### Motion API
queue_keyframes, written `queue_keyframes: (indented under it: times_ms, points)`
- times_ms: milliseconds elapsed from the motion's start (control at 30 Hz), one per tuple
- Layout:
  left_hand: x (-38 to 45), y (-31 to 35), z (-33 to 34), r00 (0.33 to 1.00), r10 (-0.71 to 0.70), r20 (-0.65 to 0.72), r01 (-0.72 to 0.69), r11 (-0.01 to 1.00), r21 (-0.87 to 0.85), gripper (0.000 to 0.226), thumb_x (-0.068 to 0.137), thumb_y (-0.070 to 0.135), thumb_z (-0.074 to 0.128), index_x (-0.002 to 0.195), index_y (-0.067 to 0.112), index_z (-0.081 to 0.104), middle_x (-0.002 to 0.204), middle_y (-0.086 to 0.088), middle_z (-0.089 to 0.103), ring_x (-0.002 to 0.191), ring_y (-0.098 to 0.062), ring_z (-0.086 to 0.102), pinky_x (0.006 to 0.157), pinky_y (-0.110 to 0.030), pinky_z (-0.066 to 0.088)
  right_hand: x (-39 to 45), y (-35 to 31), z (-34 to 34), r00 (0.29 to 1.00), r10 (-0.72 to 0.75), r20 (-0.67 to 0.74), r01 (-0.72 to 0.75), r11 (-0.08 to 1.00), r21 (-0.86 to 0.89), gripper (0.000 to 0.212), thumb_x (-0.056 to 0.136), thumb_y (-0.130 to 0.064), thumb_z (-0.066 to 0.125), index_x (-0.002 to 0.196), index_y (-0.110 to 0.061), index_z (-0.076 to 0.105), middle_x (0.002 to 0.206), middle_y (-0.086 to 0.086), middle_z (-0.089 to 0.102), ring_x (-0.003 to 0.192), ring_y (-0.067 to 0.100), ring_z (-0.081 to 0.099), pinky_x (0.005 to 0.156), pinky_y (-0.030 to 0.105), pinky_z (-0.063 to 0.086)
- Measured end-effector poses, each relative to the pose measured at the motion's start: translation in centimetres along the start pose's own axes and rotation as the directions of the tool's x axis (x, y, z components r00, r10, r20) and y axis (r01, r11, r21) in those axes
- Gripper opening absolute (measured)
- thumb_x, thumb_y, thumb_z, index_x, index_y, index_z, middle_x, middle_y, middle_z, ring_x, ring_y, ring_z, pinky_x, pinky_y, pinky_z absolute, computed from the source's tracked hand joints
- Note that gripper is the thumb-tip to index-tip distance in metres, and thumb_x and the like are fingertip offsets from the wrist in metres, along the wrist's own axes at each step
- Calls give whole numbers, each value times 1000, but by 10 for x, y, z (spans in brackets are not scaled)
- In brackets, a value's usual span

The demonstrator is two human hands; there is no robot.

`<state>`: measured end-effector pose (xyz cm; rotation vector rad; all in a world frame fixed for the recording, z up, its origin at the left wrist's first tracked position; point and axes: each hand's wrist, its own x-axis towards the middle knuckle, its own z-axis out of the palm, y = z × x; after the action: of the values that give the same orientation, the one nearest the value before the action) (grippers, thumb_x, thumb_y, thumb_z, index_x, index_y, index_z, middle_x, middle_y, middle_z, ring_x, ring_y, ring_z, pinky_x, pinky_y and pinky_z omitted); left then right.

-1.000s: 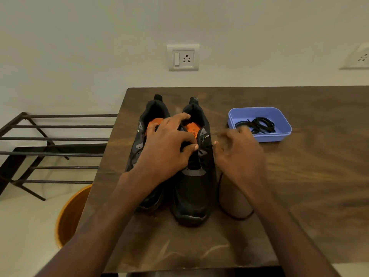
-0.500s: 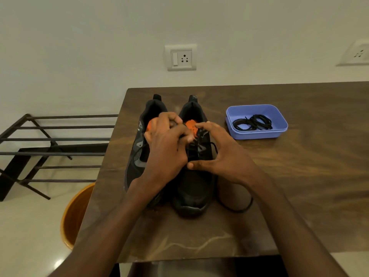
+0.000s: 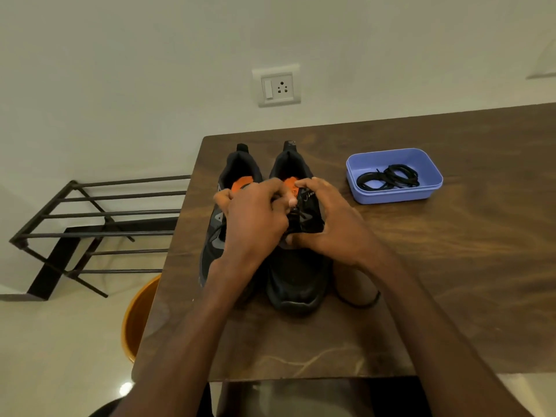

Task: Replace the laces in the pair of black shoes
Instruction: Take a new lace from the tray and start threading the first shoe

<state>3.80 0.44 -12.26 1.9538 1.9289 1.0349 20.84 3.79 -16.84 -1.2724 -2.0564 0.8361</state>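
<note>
Two black shoes with orange insoles stand side by side on the brown table point(image 3: 451, 281), toes toward me. On the right shoe point(image 3: 296, 278), both hands meet over the lacing area. My left hand point(image 3: 255, 224) pinches at the lace near the tongue, and it also covers part of the left shoe point(image 3: 213, 251). My right hand point(image 3: 328, 224) grips the right shoe's upper from the right side, thumb low and fingers on top. A black lace point(image 3: 358, 303) trails in a loop on the table under my right wrist. A coiled black lace point(image 3: 388, 177) lies in the blue tray point(image 3: 397, 197).
The shoes sit close to the table's left edge. Left of the table stands a black metal rack point(image 3: 99, 233), and an orange bucket point(image 3: 135, 320) sits on the floor below the table edge. A wall socket point(image 3: 276, 87) is behind the table.
My right hand came in from the right and closed on the right shoe's upper. My left hand slid up toward the tongue. The view shifted slightly.
</note>
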Motion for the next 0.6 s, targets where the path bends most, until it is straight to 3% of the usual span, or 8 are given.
queue_keyframes:
  times_ms: [67,133,200,300,367,433,500,600]
  points:
    - [2,1,-5,989,-144,-20,121,893,-434,14,103,11,59,95,15,70,77,0,72,71,-10,68,76,-36,59,1,0,0,999,-17,-45,16,1000,-17,89,63,-61,70,143,-56,31,156,-15,36,143,14,42,109,58,42]
    - [-1,-2,-8,987,-163,-5,128,793,-596,11,106,11,55,103,6,66,77,-7,69,68,-18,65,71,-35,59,2,0,1,999,-19,-41,17,999,-30,87,65,-58,67,144,-55,29,157,-15,34,144,15,41,110,58,41]
    - [-3,-7,-8,997,-75,-6,61,858,-509,7,103,16,62,109,12,64,78,-3,65,67,-17,62,68,-32,56,3,2,2,999,-29,-14,28,998,-59,89,67,-60,67,147,-53,28,159,-14,32,146,15,39,111,59,40]
    - [-3,-16,-5,991,128,31,-123,985,-119,17,96,21,73,112,22,68,94,7,63,79,-9,61,75,-28,57,4,0,7,1000,-15,-11,15,999,-34,92,70,-73,70,149,-51,29,160,-13,34,146,14,40,112,58,41]
    - [-1,-19,-2,979,200,52,-203,976,80,16,94,21,73,110,23,69,99,9,58,84,-10,58,81,-37,56,2,-2,8,1000,7,10,-7,1000,-29,105,63,-88,69,151,-53,25,163,-12,30,149,13,36,114,58,38]
    - [2,-24,-1,972,235,-1,-233,964,128,5,93,20,72,97,22,69,94,8,58,83,-13,57,83,-46,52,0,-5,8,998,34,55,-30,997,-74,118,56,-92,70,154,-54,17,169,-11,18,154,13,25,118,58,32]
    - [2,-24,1,974,216,-73,-212,975,60,9,94,15,69,91,22,67,92,9,62,85,-11,60,84,-46,51,-2,-7,7,998,29,59,-22,993,-116,124,52,-90,73,154,-55,13,170,-11,15,154,14,25,119,58,32]
    - [7,-14,-12,988,-33,-151,-42,884,-466,10,104,11,56,98,11,64,98,3,72,82,-5,65,72,-30,56,0,-8,5,999,14,47,-8,991,-130,124,49,-88,77,152,-56,16,167,-12,22,151,14,32,117,58,35]
